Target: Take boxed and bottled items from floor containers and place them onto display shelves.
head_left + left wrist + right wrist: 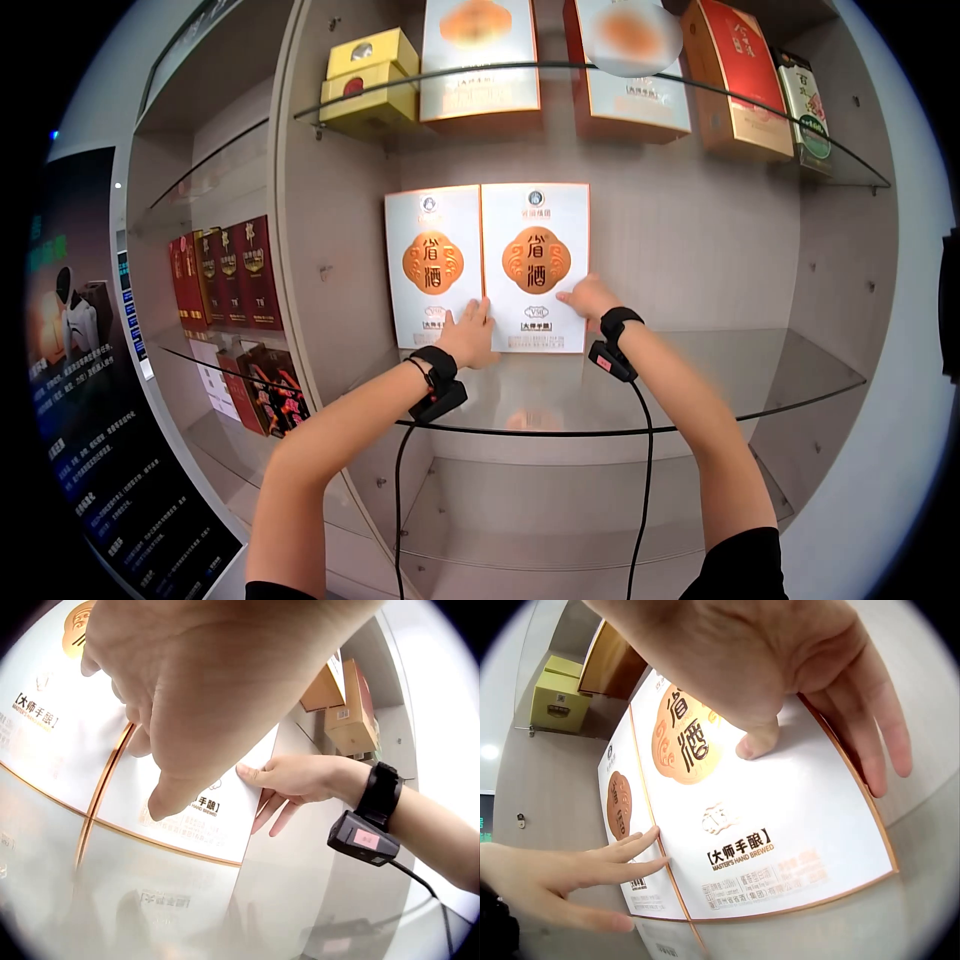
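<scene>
Two white boxes with orange edges and copper emblems, a left box [410, 215] and a right box [570, 215], stand upright side by side on the glass shelf [690, 370]. The left hand [470, 335] lies at the lower seam between them, fingers extended, fingertips touching the fronts. At the right box's right edge, the right hand [592, 298] has its thumb on the front face and its other fingers round the side, as the right wrist view shows [780, 682].
Above, a glass shelf holds yellow boxes [370, 95], more white boxes [480, 90], a red and gold box [740, 90] and a slim green one [805, 110]. Red boxes [255, 270] stand in the left cabinet. Cables hang from both wrists.
</scene>
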`<state>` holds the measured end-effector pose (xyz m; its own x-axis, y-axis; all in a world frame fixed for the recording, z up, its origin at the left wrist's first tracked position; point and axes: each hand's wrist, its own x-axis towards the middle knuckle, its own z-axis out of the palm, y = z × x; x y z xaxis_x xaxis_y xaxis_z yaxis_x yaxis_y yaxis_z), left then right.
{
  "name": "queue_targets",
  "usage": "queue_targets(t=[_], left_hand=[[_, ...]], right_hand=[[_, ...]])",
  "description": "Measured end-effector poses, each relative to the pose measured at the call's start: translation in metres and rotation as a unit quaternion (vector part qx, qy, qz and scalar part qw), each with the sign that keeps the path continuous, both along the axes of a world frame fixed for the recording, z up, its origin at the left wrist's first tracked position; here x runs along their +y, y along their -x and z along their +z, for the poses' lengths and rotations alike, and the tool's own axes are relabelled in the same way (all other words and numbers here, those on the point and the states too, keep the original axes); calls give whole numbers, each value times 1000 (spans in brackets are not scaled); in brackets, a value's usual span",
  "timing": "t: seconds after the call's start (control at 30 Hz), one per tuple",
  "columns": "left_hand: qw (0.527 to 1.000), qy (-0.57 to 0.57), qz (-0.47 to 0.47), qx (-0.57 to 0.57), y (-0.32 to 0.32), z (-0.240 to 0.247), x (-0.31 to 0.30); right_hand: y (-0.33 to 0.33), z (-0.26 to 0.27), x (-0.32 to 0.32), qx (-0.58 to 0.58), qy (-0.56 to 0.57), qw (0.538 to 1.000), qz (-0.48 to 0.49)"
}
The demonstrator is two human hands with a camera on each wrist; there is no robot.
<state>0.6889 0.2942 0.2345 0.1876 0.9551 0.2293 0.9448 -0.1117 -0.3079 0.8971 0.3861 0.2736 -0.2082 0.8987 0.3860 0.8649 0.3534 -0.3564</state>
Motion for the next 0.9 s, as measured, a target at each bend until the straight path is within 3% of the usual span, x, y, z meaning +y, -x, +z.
queue_targets(t=[0.07, 0.13, 0.27, 0.33, 0.4, 0.5, 0.57, 0.67, 0.73, 0.8, 0.83, 0.87, 0.9], left_hand=[[1000, -4, 2, 3, -2, 5, -7], [999, 34, -35, -14, -5, 11, -18], [996, -27, -75, -37, -4, 25, -68], [995, -53, -74, -48, 6, 33, -99], [995, -55, -70, -53, 18, 37, -128], [989, -98, -82, -72, 46, 27, -175], [976, -157, -126, -84, 64, 6, -199], [975, -119, -137, -131, 69, -33, -251], [963, -119, -208, -121, 78, -79, -279], [954, -62, -229, -183, 74, -113, -328], [942, -27, -232, -240, 72, -125, -354], [926, 10, -232, -296, 73, -137, -380], [903, 41, -202, -377, 77, -149, -405]], right_hand=[[2, -5, 12, 51, 8, 999, 11], [0, -3, 9, 2, 3, 1000, 10], [1, -4, 16, 23, 13, 999, -45], [-15, -4, 37, -50, -40, 996, 67], [-21, 6, 9, -117, -30, 989, 82], [-17, 5, -5, -97, -36, 993, 54], [-17, 11, -34, -144, -73, 986, 41], [-1, 9, -86, -127, -137, 980, 63], [10, 1, -132, -113, -160, 963, 184], [15, -26, -195, -45, -233, 929, 284], [12, -43, -224, -80, -246, 908, 329], [7, -55, -271, -102, -179, 910, 360], [-4, -83, -297, -92, -203, 875, 430]])
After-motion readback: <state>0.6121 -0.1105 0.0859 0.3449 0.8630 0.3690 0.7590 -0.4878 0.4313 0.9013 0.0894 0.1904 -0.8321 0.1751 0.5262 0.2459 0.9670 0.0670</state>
